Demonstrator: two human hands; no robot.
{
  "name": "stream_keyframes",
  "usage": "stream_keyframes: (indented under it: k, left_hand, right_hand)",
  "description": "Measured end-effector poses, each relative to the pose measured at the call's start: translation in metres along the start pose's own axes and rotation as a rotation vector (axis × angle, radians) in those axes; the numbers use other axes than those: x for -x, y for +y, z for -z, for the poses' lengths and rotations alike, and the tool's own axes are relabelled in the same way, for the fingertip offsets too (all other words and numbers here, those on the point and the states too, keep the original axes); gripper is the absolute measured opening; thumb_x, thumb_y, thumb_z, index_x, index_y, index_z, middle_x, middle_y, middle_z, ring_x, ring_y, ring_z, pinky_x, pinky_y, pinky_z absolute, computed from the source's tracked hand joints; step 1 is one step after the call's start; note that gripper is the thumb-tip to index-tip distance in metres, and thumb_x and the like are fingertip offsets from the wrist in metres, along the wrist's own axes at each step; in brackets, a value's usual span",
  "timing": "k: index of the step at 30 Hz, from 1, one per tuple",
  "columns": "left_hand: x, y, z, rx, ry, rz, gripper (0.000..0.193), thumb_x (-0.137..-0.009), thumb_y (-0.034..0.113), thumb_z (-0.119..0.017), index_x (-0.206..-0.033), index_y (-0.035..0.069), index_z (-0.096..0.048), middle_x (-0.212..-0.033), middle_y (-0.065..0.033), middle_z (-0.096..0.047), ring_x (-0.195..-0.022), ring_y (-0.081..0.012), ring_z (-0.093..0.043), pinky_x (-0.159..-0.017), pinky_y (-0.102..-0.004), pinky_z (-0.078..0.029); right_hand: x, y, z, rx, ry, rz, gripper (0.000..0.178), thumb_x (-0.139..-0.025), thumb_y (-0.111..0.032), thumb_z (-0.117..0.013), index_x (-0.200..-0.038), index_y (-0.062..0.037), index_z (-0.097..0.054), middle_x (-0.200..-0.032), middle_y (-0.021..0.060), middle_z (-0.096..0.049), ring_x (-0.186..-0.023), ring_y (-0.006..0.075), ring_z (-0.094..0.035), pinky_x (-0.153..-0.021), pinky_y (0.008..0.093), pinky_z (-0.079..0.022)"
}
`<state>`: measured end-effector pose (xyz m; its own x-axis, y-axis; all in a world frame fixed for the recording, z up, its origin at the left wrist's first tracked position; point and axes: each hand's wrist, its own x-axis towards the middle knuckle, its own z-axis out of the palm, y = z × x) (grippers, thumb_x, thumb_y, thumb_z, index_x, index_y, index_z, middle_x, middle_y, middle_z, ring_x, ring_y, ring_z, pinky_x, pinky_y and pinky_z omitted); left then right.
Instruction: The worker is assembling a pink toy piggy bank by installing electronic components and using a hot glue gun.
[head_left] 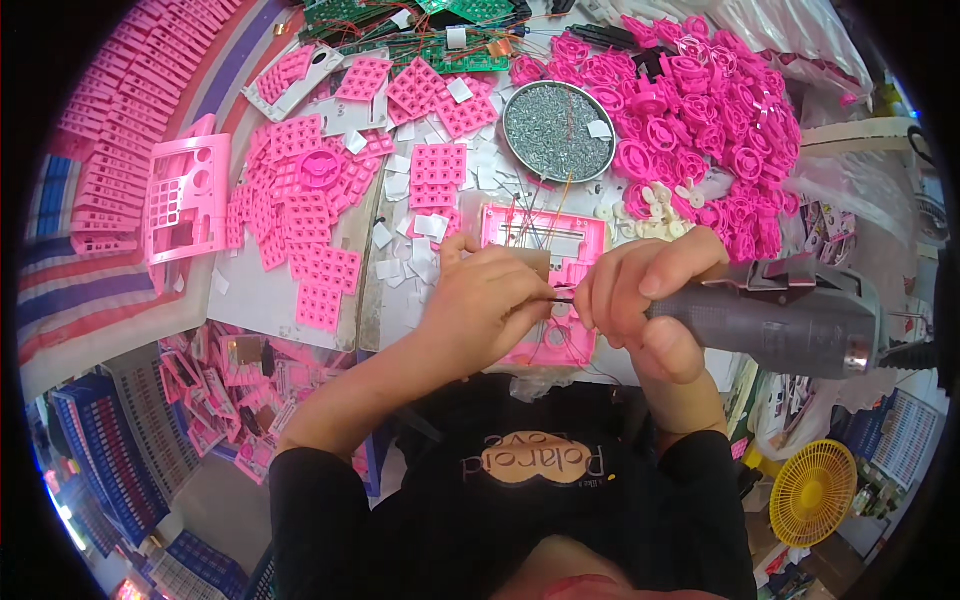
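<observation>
My right hand [645, 300] is wrapped round a grey electric screwdriver [775, 325], which lies level with its thin bit pointing left. The bit's tip meets the pinched fingers of my left hand [480, 305]; whatever is between those fingertips is too small to make out. Below both hands lies a pink plastic housing [592, 238], open side up, with thin wires and a metallic strip inside. My left hand covers part of it, along with the edge of a brown piece [535, 262]. Beyond the housing stands a round dish [507, 142] full of small screws [555, 125].
Pink keypads [318, 215] and white paper squares [397, 187] lie to the left, by an upright pink casing [192, 195]. Pink ring-shaped parts [700, 130] heap at the far right, near cream wheels [660, 205]. Green circuit boards [465, 55] lie behind. A yellow basket [812, 490] stands lower right.
</observation>
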<state>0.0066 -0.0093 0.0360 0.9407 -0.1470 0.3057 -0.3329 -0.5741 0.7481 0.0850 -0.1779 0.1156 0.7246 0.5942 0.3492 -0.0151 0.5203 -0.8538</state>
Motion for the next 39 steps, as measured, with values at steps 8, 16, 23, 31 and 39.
stream_keyframes:
  k: [8, 16, 23, 31, 39]
  left_hand:
    - [-0.062, -0.016, 0.018, 0.015, -0.235, -0.131, 0.020, -0.077, 0.026, -0.077, -0.090, 0.013, -0.069, -0.090, -0.0040, -0.065, -0.091, -0.0232, -0.061, -0.092, -0.0478, -0.036]
    - [-0.156, -0.091, -0.007, -0.831, -0.062, 0.035, 0.014, -0.082, 0.025, -0.070, -0.091, 0.015, -0.075, -0.093, -0.0052, -0.066, -0.103, -0.0249, -0.058, -0.091, -0.0527, -0.037]
    - [-0.169, -0.112, -0.021, -0.824, 0.021, -0.002, 0.018, -0.086, 0.029, -0.067, -0.078, 0.013, -0.072, -0.083, -0.0042, -0.065, -0.092, -0.0249, -0.061, -0.088, -0.0490, -0.037]
    - [-0.088, -0.043, 0.041, -0.389, 0.177, -0.050, 0.016, -0.085, 0.028, -0.070, -0.080, 0.014, -0.065, -0.083, 0.0003, -0.065, -0.088, -0.0225, -0.059, -0.090, -0.0464, -0.032]
    - [0.005, -0.019, 0.014, -0.251, 0.073, -0.007, 0.014, -0.079, 0.014, -0.074, -0.091, 0.013, -0.067, -0.095, 0.0005, -0.068, -0.093, -0.0201, -0.061, -0.097, -0.0463, -0.029]
  right_hand:
    - [-0.001, 0.006, 0.021, 0.031, 0.006, 0.056, 0.029, -0.091, -0.020, -0.067, -0.106, -0.0091, -0.045, -0.057, 0.0007, -0.046, -0.048, 0.0145, -0.045, -0.049, 0.0326, -0.042]
    - [-0.002, 0.014, 0.038, 0.037, 0.019, 0.043, 0.032, -0.092, -0.020, -0.066, -0.110, -0.0075, -0.043, -0.059, 0.0023, -0.046, -0.054, 0.0145, -0.045, -0.053, 0.0328, -0.041]
    - [-0.004, 0.037, 0.032, 0.098, -0.005, 0.010, 0.031, -0.093, -0.018, -0.066, -0.110, -0.0068, -0.043, -0.062, 0.0032, -0.046, -0.054, 0.0142, -0.044, -0.052, 0.0333, -0.040]
    - [0.005, 0.057, 0.034, 0.297, -0.107, -0.064, 0.021, -0.093, -0.007, -0.064, -0.101, -0.0063, -0.045, -0.068, 0.0067, -0.054, -0.058, 0.0156, -0.050, -0.056, 0.0355, -0.046]
    - [0.004, 0.058, 0.029, 0.382, -0.146, -0.080, 0.022, -0.091, -0.008, -0.067, -0.097, -0.0060, -0.046, -0.066, 0.0075, -0.054, -0.058, 0.0160, -0.051, -0.058, 0.0350, -0.048]
